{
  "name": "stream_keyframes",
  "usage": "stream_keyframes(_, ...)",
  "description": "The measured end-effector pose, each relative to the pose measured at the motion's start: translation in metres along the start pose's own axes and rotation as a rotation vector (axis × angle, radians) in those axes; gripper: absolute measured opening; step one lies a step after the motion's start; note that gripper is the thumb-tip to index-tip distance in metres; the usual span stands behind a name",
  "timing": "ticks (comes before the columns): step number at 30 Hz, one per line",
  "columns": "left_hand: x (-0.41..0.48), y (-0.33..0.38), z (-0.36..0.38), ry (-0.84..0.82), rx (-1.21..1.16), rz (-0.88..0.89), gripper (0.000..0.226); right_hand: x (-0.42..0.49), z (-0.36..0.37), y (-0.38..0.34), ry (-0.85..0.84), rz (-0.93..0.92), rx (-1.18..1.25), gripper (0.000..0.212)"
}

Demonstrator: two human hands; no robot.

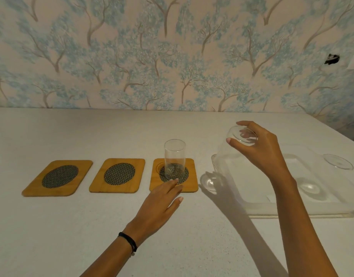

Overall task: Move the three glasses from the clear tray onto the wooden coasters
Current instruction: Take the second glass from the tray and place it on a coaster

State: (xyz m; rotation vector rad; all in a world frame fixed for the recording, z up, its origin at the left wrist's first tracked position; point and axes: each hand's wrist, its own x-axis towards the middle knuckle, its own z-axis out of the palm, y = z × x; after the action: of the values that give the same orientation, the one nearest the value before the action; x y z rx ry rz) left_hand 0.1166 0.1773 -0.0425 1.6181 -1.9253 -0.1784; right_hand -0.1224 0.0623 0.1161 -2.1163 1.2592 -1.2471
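One glass is stood on the right coaster, the open left hand flat beside its base. A second glass is gripped at its upturned end by the right hand, above the clear tray (a third remains there). The standing glass could be toppled in passing; the smooth glass could slip.

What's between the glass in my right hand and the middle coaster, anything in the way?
Yes. The first glass standing on the right coaster and your left hand at its base lie between the held glass and the middle coaster. Carry it over them.
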Motion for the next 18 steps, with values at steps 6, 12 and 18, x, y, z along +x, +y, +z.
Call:
stream_keyframes(6, -0.026, -0.039, -0.041, 0.045, 0.052, -0.081, 0.045, -0.007, 0.022, -0.016, -0.102, -0.033, -0.011, 0.05)
stream_keyframes(12, -0.044, -0.073, -0.082, 0.119, 0.138, -0.17, 0.039, -0.014, 0.047, -0.034, -0.189, -0.067, -0.004, 0.049)
stream_keyframes(18, -0.067, -0.1, -0.097, 0.11, 0.173, -0.247, 0.038, -0.014, 0.08, -0.058, -0.381, -0.11, 0.106, 0.045)
